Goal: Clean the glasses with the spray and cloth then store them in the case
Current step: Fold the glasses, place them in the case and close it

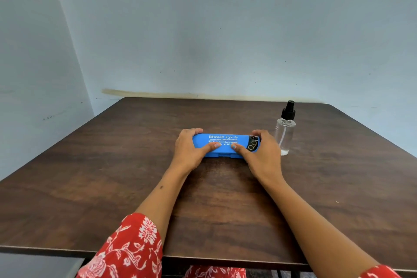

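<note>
Both hands on the closed case

We grip the blue case (225,144) mid-table, left hand (191,149) and right hand (259,153) curled round its ends (glasses unseen); a jerk could topple the spray bottle (284,133) beside it.

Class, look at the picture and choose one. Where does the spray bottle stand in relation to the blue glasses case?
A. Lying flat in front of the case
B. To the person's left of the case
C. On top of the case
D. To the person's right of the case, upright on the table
D: the spray bottle stands upright on the table, just beyond the right hand that holds that end of the closed case.
</note>
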The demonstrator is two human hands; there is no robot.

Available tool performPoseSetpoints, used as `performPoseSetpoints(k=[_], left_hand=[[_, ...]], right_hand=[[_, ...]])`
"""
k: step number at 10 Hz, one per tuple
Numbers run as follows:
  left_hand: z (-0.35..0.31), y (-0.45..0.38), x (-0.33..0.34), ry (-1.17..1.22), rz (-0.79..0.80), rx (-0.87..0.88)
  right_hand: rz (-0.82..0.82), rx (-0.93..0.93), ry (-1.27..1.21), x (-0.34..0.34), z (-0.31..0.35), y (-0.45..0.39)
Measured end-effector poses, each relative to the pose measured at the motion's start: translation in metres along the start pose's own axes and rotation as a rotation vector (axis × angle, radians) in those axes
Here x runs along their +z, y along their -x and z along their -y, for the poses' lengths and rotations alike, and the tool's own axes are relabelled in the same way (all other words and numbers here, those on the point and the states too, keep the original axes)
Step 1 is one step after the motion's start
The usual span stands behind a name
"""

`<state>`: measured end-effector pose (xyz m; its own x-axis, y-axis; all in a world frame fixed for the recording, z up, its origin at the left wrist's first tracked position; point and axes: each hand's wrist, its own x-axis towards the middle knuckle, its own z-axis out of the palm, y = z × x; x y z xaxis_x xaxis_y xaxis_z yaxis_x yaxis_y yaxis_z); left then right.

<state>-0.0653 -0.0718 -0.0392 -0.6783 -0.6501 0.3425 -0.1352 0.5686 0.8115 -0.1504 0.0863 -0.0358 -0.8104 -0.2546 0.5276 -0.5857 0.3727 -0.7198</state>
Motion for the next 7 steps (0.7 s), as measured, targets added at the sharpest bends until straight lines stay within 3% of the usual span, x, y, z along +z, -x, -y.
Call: performPoseSetpoints(k=[1, 2, 3, 4, 7], left_hand=[[0.001, 0.000, 0.000, 0.007, 0.002, 0.000], [0.002, 0.000, 0.000, 0.013, 0.004, 0.005], [0.002, 0.001, 0.000, 0.001, 0.005, 0.010], [0.000, 0.003, 0.000, -0.014, -0.007, 0.022], [-0.007, 0.012, -0.002, -0.032, -0.038, 0.009]], right_hand=[[-0.343, -0.157, 0.067, -0.009, 0.009, 0.004], [-0.553, -0.087, 0.106, -0.018, 0.008, -0.001], [-0.417, 0.204, -0.002, -0.025, -0.009, -0.012], [-0.220, 0.364, -0.114, -0.027, -0.020, -0.017], [-0.192, 0.308, -0.064, -0.029, -0.012, -0.004]])
